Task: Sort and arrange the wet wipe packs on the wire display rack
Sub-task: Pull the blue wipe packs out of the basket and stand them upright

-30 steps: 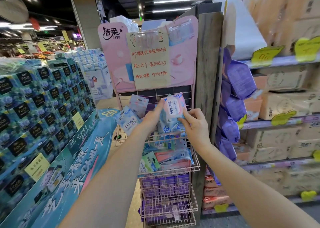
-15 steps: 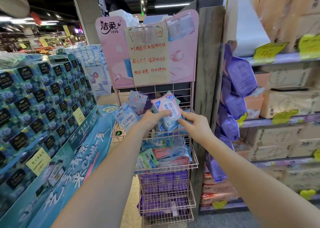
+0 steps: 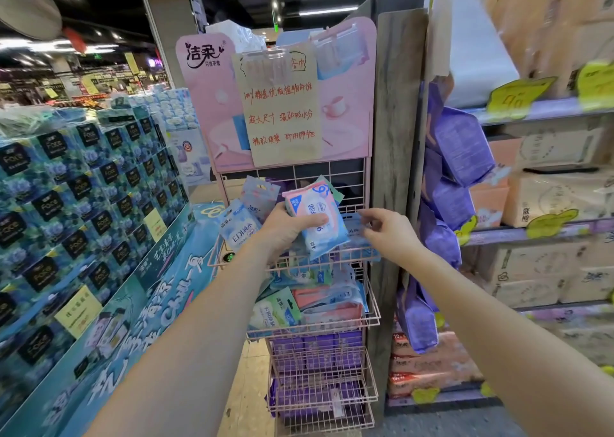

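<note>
The L hand (image 3: 285,229) held a pink, white & blue wipe pack (image 3: 315,219) up over the top basket (image 3: 292,268) of the pink wire rack (image 3: 335,170). Its grip was snug on the pack, w/ the thumb across the front & the fingers behind. The pack was tilted.

The R hand (image 3: 390,234) was just beside it, grip loose & half wide, holding nothing. Its fingertips (image 3: 365,215) were right by a blue pack (image 3: 357,234) in the same basket; couldn't tell if they touched it.

An EDI pack (image 3: 237,232) stood at the basket's left side. The 2nd basket (image 3: 374,307) down had a green pack (image 3: 275,310) & a red pack (image 3: 327,298). The baskets below had purple packs (image 3: 315,353).

Up top was a pink sign (image 3: 202,104) w/ a paper note (image 3: 282,114) in red writing. Blue boxes (image 3: 83,187) were piled on the left. Purple bags (image 3: 461,151) hung on the right, by a wood post (image 3: 395,121).
</note>
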`<state>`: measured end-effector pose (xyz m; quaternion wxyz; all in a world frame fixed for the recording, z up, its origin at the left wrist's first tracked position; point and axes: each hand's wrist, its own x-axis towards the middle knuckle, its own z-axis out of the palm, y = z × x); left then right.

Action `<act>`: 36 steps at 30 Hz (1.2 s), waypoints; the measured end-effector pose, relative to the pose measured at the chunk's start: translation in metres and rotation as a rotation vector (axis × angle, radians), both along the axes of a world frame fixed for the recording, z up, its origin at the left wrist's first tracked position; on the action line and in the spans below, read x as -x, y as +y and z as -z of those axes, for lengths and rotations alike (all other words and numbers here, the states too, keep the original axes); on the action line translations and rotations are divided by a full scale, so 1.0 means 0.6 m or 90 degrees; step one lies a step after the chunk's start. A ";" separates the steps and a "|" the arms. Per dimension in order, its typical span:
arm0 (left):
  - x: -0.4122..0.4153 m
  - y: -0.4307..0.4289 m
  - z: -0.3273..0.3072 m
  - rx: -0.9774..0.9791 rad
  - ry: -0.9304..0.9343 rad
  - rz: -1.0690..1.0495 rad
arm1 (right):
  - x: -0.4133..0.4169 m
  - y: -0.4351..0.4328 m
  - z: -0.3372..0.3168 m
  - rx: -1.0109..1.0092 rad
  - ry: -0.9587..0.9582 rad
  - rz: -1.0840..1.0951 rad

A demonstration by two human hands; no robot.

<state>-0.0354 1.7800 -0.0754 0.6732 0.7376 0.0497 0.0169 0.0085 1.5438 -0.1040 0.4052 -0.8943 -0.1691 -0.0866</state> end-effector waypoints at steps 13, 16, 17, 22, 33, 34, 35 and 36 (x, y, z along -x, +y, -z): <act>-0.002 0.014 -0.009 -0.117 -0.019 -0.014 | -0.033 0.027 -0.024 0.336 0.195 0.053; 0.004 0.003 -0.009 -0.079 -0.007 -0.022 | -0.035 0.032 -0.027 0.399 0.177 0.079; 0.007 0.000 -0.011 -0.061 0.001 -0.023 | -0.035 0.034 -0.027 0.409 0.181 0.083; 0.012 -0.003 -0.010 -0.022 0.017 -0.018 | -0.035 0.033 -0.025 0.432 0.192 0.074; -0.010 0.027 0.006 -0.038 -0.005 -0.001 | -0.045 0.035 -0.017 0.433 0.171 0.065; -0.012 0.028 0.006 -0.033 -0.009 -0.002 | -0.046 0.034 -0.015 0.421 0.171 0.066; -0.012 0.029 0.006 -0.027 -0.012 -0.003 | -0.048 0.035 -0.012 0.407 0.171 0.072; -0.012 0.029 0.005 -0.021 -0.015 -0.003 | -0.052 0.037 -0.008 0.391 0.169 0.082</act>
